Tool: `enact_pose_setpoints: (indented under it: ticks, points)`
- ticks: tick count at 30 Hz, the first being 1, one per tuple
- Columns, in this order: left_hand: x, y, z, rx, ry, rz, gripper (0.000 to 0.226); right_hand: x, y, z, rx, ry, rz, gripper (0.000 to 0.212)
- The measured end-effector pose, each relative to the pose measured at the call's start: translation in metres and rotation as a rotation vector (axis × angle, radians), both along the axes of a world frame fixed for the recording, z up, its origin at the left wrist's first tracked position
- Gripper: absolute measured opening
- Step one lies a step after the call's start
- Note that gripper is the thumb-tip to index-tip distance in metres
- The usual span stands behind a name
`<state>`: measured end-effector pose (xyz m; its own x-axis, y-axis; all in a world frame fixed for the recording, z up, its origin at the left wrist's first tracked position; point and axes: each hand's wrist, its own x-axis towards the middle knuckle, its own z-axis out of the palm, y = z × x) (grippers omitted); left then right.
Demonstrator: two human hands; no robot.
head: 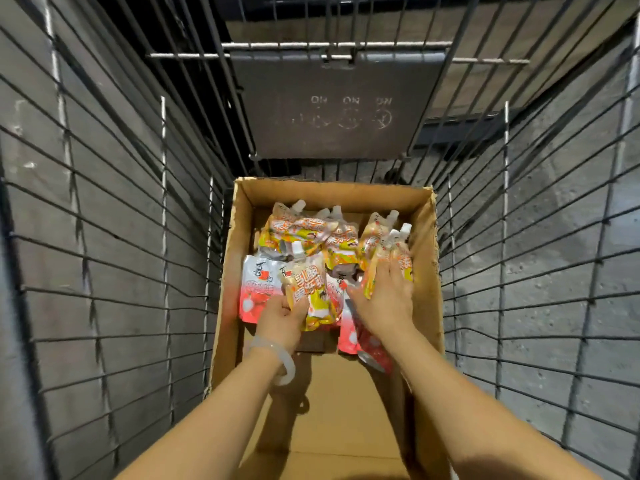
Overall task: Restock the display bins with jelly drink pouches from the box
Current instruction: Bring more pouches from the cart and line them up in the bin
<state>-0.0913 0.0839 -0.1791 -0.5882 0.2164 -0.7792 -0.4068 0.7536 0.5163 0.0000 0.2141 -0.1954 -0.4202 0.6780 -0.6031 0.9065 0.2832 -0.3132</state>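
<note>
Pouches gathered from the box, two hands at once

Box [424, 237] of brown cardboard sits inside a wire shopping cart [114, 237], with the jelly drink pouches heaped in its far half and the near floor of the box bare. The left hand [282, 317] has its fingers curled round the bottom edge of a yellow pouch [304, 289] whose white cap points to the far side. The right hand [384, 299] reaches further right; its fingers are wrapped over a small bundle of yellow pouches [388, 261] against the right wall of the box, caps upright.

To do this step well, I would judge it best to grip each pouch by its body rather than by the spout, keep the caps pointing one way, and lift straight up so nothing snags on the box wall. The right-hand bundle looks loose and may slip if pulled fast.

A pink pouch [256, 289] lies flat just left of the left hand, untouched. Another pink pouch [367, 344] lies under the right wrist. More yellow pouches [298, 226] are piled beyond both hands. No display bins are in view.
</note>
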Motion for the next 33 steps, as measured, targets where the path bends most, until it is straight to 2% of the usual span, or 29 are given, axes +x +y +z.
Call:
enact_pose_setpoints:
  ticks: [3,6,9,12,14,17,21,24,28,31,33]
  points:
    - [-0.007,-0.006,0.002,0.009,-0.023,0.026,0.025,-0.005,-0.017,0.002,0.033,-0.079,0.064,0.075]
    - [-0.006,-0.005,0.004,0.060,-0.030,0.073,0.012,0.009,-0.044,-0.001,0.039,-0.008,0.168,0.054]
    - [-0.002,-0.001,0.006,0.076,-0.045,0.120,0.013,0.016,-0.044,-0.002,0.037,0.183,-0.041,0.043]
    - [-0.001,-0.001,0.003,0.062,-0.054,0.176,0.023,0.001,-0.021,-0.003,0.082,0.107,-0.253,0.060]
    - [-0.001,-0.002,0.000,0.068,-0.044,0.193,0.026,-0.009,-0.012,-0.008,0.099,-0.047,-0.194,0.067]
    - [0.001,-0.003,0.001,0.099,-0.057,0.210,0.021,-0.011,-0.011,-0.012,0.110,-0.089,-0.161,0.046]
    - [0.006,-0.007,0.003,0.127,-0.066,0.220,0.014,0.009,-0.031,0.000,0.097,0.059,-0.133,0.041]
    - [0.011,-0.009,0.003,0.119,-0.045,0.199,0.014,0.026,-0.055,0.006,-0.051,0.103,-0.039,0.050]
    - [0.013,-0.005,0.003,0.114,-0.073,0.215,0.024,0.026,-0.046,-0.011,-0.208,0.205,-0.251,0.054]
    - [0.015,-0.002,0.006,0.092,-0.098,0.234,0.033,0.023,-0.035,-0.020,-0.314,0.204,-0.403,0.087]
    - [0.016,-0.003,0.004,0.080,-0.089,0.232,0.034,0.021,-0.030,-0.022,-0.348,0.114,-0.421,0.098]
